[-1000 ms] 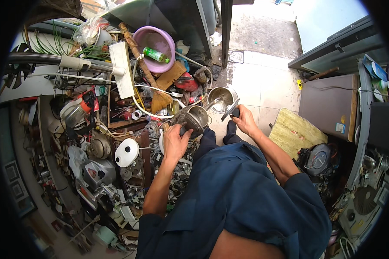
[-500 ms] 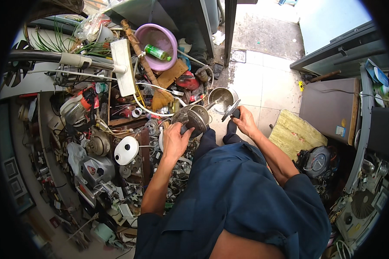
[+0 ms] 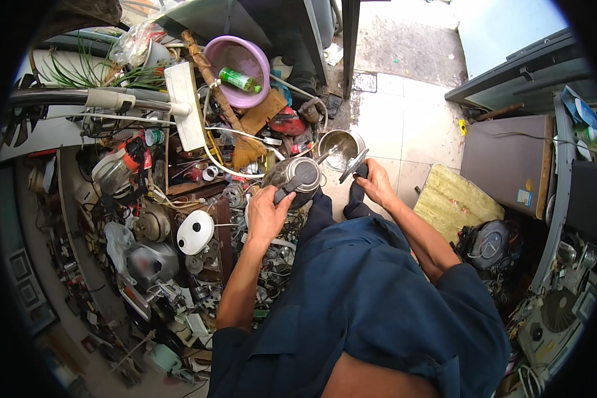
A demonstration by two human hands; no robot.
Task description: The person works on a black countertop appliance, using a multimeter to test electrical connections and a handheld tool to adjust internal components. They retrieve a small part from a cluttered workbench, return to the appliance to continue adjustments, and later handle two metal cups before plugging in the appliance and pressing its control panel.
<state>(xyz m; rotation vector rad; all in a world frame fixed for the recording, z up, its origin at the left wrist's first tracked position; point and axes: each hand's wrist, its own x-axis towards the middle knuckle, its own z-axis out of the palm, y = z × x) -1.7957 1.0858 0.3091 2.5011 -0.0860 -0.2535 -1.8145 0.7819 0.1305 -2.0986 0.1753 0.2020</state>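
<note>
My left hand (image 3: 270, 215) grips the handle of a dark grey-and-steel kettle (image 3: 292, 178) with a round dark top. A pale streak, perhaps liquid, runs from the kettle toward a steel pot (image 3: 343, 147) beyond it. My right hand (image 3: 377, 182) holds a round, dark-handled lid-like object (image 3: 351, 166) on edge, just beside the pot's near right rim. My feet are below, between kettle and lid.
Heaped appliances, cords and parts crowd the left, with a pink basin (image 3: 235, 53), a broom (image 3: 249, 149) and a white power strip (image 3: 186, 106). At right stand a grey box (image 3: 501, 166), a yellow board (image 3: 454, 202) and a metal rack (image 3: 550, 252). A tiled doorway (image 3: 404, 66) lies ahead.
The kettle in my left hand has turned, so its round dark top now faces up more fully. My right hand and its lid-like object have risen very slightly.
</note>
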